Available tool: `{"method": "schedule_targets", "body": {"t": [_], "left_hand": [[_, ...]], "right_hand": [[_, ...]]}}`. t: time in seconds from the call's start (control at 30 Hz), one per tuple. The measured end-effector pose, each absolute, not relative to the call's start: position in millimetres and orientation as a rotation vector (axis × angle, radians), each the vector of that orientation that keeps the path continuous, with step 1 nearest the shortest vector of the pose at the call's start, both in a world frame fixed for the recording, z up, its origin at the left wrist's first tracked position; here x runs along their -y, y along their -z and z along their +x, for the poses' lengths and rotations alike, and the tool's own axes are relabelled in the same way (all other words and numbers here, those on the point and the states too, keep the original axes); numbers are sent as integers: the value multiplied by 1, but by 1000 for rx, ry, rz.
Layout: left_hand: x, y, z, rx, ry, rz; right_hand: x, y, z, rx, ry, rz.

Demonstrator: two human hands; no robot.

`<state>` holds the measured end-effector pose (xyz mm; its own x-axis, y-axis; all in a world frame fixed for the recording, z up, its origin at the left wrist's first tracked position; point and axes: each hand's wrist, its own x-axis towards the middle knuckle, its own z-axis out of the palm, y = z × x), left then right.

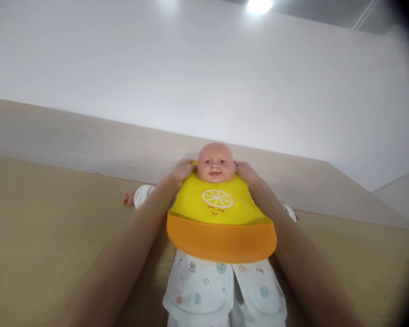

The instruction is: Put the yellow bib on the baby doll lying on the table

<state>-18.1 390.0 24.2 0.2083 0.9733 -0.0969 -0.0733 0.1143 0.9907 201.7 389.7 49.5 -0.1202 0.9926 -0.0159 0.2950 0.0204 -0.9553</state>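
Note:
A baby doll (215,167) in white printed clothes lies on its back on a wooden table (47,236). A yellow bib (218,213) with an orange catch pocket and a lemon-slice print covers its chest. My left hand (182,171) grips the bib's strap at the left side of the doll's neck, fingers curled. My right hand (246,172) grips the strap at the right side of the neck, fingers curled too. Both forearms run along the doll's sides. The strap ends behind the neck are hidden.
A low beige ledge (88,145) runs behind the doll's head, with a white wall (191,68) above it. The doll's own small hand (127,199) sticks out to the left on the tabletop.

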Motion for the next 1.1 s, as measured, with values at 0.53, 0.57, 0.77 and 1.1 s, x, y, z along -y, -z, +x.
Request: {"method": "schedule_targets", "body": {"t": [0.53, 0.57, 0.77, 1.1], "left_hand": [[-395, 1, -16, -1197, -1067, 1301], [-396, 3, -17, -1194, -1060, 1302], [-396, 3, -15, -1186, -1022, 1288], [-391, -6, -14, -1288, -1024, 1302]], "right_hand": [[-389, -46, 206, 1681, -898, -1650], [-390, -44, 207, 1695, -893, -1653], [-394, -35, 208, 1661, -909, -1654], [-396, -33, 216, 1658, -961, -1578]]}}
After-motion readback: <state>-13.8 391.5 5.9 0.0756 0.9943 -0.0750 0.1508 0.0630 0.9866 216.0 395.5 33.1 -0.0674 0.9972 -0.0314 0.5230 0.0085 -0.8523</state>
